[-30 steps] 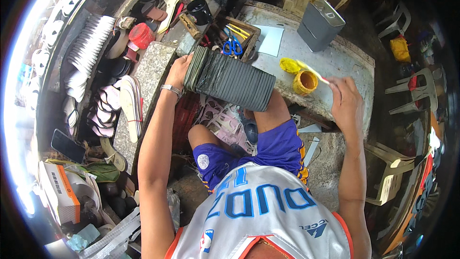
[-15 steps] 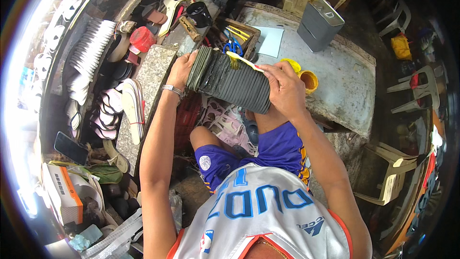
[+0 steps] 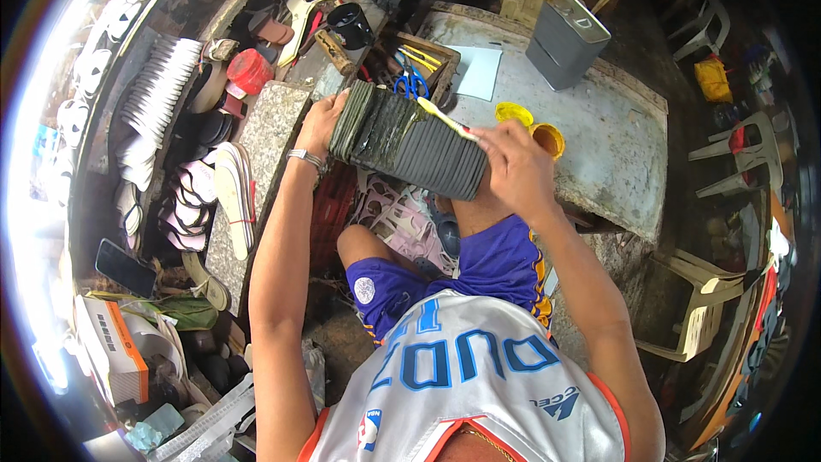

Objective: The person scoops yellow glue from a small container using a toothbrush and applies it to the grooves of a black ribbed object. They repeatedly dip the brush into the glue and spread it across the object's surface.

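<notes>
A row of thin dark grey slabs (image 3: 438, 159), pressed together side by side, lies across in front of me above my knees. Its left part looks wet and glossy; the right part is matt. My left hand (image 3: 321, 127), with a metal band at its wrist, is closed around the row's left end. In my right hand (image 3: 516, 169) is a pale yellow toothbrush (image 3: 446, 120), pinched by its handle. The brush head is over the upper edge of the slabs, near where glossy meets matt. Just beyond the right hand are an open yellow tub (image 3: 549, 142) and a yellow lid (image 3: 513, 112).
Blue-handled scissors (image 3: 411, 83) lie in a wooden tray ahead. A light blue sheet (image 3: 477, 73) and a dark grey box (image 3: 567, 43) are on the worn table (image 3: 620, 167). Sandals and soles (image 3: 234, 192) crowd the left bench. Plastic chairs (image 3: 697, 304) stand right.
My right hand and the toothbrush have shifted a little to the right along the slabs. The glossy patch reaches farther right. My left hand keeps its hold.
</notes>
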`<action>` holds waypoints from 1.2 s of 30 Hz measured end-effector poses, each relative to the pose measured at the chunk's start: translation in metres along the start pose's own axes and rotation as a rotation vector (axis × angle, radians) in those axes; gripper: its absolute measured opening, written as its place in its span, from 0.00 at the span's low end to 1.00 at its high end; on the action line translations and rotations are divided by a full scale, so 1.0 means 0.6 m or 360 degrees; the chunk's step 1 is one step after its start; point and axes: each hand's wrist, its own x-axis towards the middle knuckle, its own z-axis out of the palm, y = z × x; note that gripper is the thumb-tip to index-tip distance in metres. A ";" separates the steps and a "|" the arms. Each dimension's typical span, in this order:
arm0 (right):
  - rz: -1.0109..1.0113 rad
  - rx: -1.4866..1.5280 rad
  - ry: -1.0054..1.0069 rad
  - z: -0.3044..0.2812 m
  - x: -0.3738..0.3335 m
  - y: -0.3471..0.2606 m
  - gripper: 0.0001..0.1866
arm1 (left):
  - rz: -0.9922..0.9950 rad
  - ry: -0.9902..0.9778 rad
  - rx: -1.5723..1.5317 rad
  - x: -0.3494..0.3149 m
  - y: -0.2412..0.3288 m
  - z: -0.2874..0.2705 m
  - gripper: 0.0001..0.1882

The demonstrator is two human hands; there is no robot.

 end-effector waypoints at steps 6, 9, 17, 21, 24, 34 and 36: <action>-0.0424 0.0047 -0.0213 -0.020 -0.053 -0.041 0.11 | 0.0014 -0.0042 -0.0108 0.005 -0.007 0.001 0.31; -0.0166 0.0008 0.0038 -0.019 -0.012 -0.029 0.13 | -0.0006 -0.0044 -0.0139 0.002 0.001 0.004 0.30; -0.0363 0.0101 -0.0176 -0.010 -0.040 -0.046 0.18 | -0.0047 0.0024 -0.0180 -0.014 0.022 0.009 0.30; -0.0056 -0.0084 0.0098 -0.022 -0.011 -0.002 0.17 | -0.0034 -0.0037 -0.0170 -0.012 0.018 0.005 0.30; -0.0064 -0.0099 0.0003 -0.031 -0.021 0.009 0.19 | -0.0002 -0.0052 -0.0212 -0.006 0.015 0.005 0.30; 0.0116 -0.0151 0.0194 -0.034 -0.007 -0.004 0.16 | -0.0032 -0.0098 -0.0315 -0.007 0.028 0.013 0.29; 0.0063 -0.0050 -0.0087 -0.028 -0.013 -0.009 0.16 | -0.0027 -0.0082 -0.0242 -0.006 0.034 0.012 0.29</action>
